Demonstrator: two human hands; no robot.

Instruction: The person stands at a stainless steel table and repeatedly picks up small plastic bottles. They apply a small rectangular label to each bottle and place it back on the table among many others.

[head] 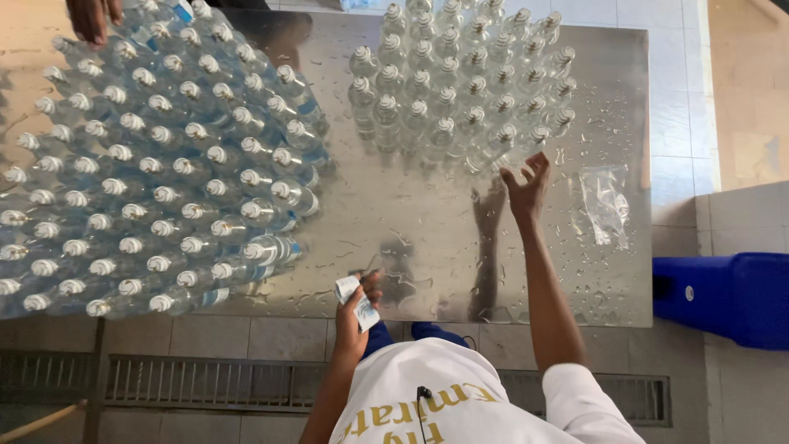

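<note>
Right hand [526, 187] at bottles [460, 82] — left hand [355, 308] gripping labels [356, 300]

Small folded white paper label with blue print [358, 302], pinched upright at the near edge of the wet steel table. Cluster of clear capped plastic bottles [460, 82], standing upright and packed close on the far right part of the table, unlabelled, nearest bottle just beyond outstretched fingertips.
</note>
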